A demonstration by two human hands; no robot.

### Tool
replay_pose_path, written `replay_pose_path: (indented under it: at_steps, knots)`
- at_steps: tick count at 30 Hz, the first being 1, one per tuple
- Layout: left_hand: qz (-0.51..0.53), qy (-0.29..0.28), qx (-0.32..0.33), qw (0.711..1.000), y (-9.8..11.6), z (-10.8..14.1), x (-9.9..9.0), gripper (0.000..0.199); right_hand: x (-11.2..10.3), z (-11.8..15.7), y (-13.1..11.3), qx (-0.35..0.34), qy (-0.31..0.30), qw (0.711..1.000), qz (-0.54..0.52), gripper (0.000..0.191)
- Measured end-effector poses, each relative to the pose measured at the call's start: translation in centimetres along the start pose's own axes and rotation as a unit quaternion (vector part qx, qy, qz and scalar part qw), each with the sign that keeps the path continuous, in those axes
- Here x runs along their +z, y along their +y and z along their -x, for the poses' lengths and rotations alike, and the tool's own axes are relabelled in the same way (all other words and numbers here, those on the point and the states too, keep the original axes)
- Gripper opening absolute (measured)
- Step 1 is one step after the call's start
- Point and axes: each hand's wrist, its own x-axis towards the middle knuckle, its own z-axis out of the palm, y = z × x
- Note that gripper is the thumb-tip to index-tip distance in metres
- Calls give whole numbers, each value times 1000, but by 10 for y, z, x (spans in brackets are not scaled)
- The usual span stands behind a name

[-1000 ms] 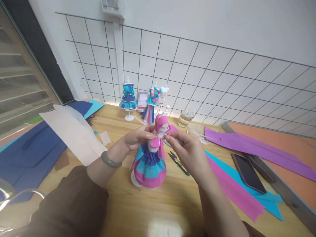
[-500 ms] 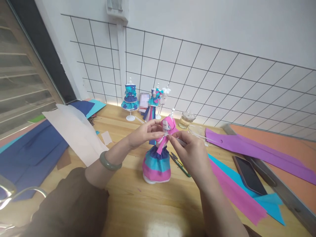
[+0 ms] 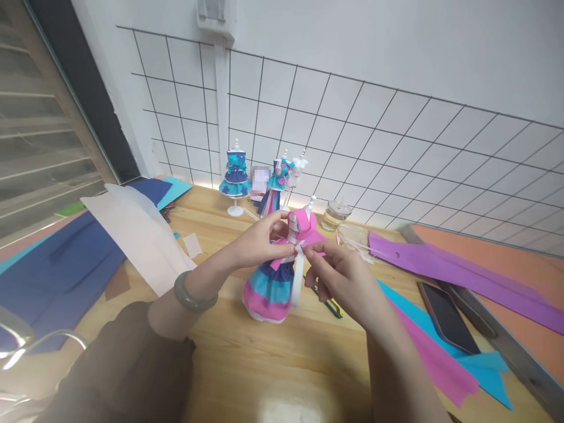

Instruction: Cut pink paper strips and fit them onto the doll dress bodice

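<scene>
A doll-sized dress form (image 3: 311, 202) stands tilted in front of me. It wears pink cloth over its white bust and a gathered skirt (image 3: 268, 292) in navy, turquoise and pink bands. My left hand (image 3: 268, 238) grips the form's torso, thumb on the front and fingers partly hidden behind. At the waist, my right hand (image 3: 332, 264) pinches the upper end of a narrow white strip (image 3: 298, 279), which hangs down beside the skirt. Small green-and-yellow snips (image 3: 332, 307) lie on the table, partly hidden by my right hand.
More small dress forms in dresses, one blue (image 3: 235, 173), stand at the back near a glass cup (image 3: 335, 215). Navy cloth (image 3: 53, 270) and pale fabric (image 3: 132, 235) lie left. Purple cloth (image 3: 440, 264), turquoise and pink strips and a phone (image 3: 447, 317) lie right.
The dress form has turned and tilted, its skirt swinging left. My right hand has moved slightly down and right, and the white strip now hangs in plain view.
</scene>
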Motion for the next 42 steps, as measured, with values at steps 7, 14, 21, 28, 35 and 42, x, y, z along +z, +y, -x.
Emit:
replay_pose_path:
  at_steps: [7, 14, 21, 28, 35, 42]
  knots:
    - [-37, 10, 12, 999, 4, 2, 6, 36, 2, -1, 0, -6, -4, 1000, 15, 34]
    - [-27, 19, 1, 999, 3, 1, 4, 35, 1, 1, 0, -17, -25, 999, 20, 27]
    - [-18, 32, 26, 999, 0, -1, 3, 41, 4, -1, 1, -46, -16, 998, 41, 26]
    - [-67, 64, 49, 995, 0, -1, 3, 53, 7, -4, 4, -57, 12, 994, 95, 28]
    - [-182, 130, 79, 972, 2, -1, -2, 37, 7, -5, 8, -55, 115, 973, 191, 20]
    - [-271, 156, 94, 945, 2, 1, -1, 37, 11, -8, 12, -95, 133, 975, 151, 27]
